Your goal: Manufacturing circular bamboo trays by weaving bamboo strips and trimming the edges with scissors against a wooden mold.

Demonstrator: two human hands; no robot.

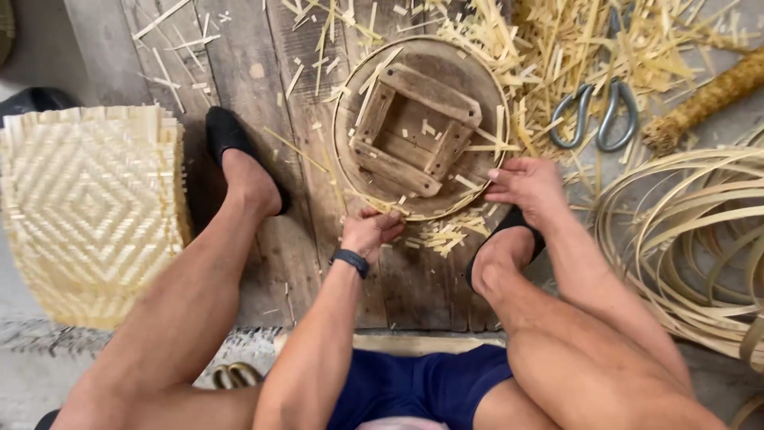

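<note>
No packages, labels, signs or screens are being shown anywhere in this view.

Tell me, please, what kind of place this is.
Probably a bamboo-weaving workplace on a floor. A stack of woven mats, coiled bamboo strips, scissors and cut scraps surround a round wooden form.
</note>
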